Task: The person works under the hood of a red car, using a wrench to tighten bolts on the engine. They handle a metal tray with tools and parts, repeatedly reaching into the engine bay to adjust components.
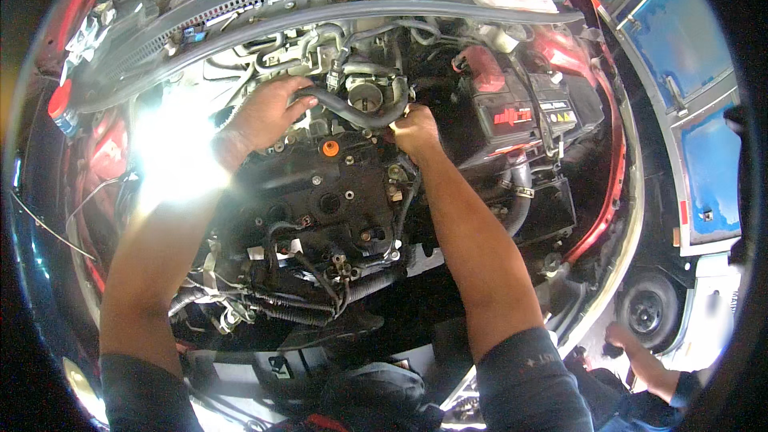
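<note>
A curved black rubber hose (346, 112) bends across the back of the engine, below a round metal throttle opening (366, 97). My left hand (270, 114) is closed around its left end, thumb and fingers pinching it. At the hose's lower right bend, my right hand (416, 134) is closed with curled fingers against it; their tips are partly hidden. Beneath both hands lies the dark engine cover (280, 172), with an orange cap (330, 148) and a round dark hole (329, 202) in it.
A battery (512, 118) with a red terminal cover stands right of my right hand. Wiring and a corrugated conduit (376, 286) cross the front. A red-capped bottle (60, 108) sits far left. Glare hides part of the left side. Another person's hand (620, 338) shows lower right, near a wheel (646, 308).
</note>
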`<action>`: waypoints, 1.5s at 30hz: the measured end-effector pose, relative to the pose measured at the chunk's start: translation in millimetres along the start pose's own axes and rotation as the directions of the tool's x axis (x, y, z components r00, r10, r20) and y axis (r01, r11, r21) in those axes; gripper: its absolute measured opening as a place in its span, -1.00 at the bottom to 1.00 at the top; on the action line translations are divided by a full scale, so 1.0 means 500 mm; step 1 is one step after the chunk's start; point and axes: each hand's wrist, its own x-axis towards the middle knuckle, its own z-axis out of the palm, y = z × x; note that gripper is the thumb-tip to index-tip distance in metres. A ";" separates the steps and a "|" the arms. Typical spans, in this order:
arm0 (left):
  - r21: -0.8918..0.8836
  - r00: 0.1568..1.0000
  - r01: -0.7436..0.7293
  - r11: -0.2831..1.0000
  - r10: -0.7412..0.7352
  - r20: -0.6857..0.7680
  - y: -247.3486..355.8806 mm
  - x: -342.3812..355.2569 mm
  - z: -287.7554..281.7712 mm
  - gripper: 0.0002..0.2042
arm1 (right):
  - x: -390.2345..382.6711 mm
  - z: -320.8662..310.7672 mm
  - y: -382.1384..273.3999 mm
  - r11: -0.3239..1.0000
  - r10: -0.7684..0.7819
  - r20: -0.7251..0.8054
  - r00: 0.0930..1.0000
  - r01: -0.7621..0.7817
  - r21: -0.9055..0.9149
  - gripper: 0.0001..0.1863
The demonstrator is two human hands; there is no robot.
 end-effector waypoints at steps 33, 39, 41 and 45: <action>0.007 0.969 -0.049 0.999 0.046 0.245 -0.051 -0.007 -0.035 -0.51 | -0.048 -0.004 -0.026 0.965 0.154 -0.060 0.986 -0.137 0.223 -0.75; -0.059 0.907 0.134 0.989 -0.098 0.409 0.006 -0.017 -0.066 -0.39 | -0.045 -0.004 -0.023 0.968 0.132 -0.063 0.989 -0.115 0.224 -0.66; -0.063 0.870 0.146 0.987 -0.098 0.483 0.016 -0.024 -0.074 -0.35 | -0.044 -0.003 -0.020 0.976 0.036 -0.114 0.993 -0.010 0.218 -0.63; -0.120 0.941 0.106 0.987 -0.061 0.332 0.032 -0.042 -0.074 -0.36 | -0.047 -0.003 -0.023 0.965 0.086 -0.070 0.994 -0.066 0.252 -0.59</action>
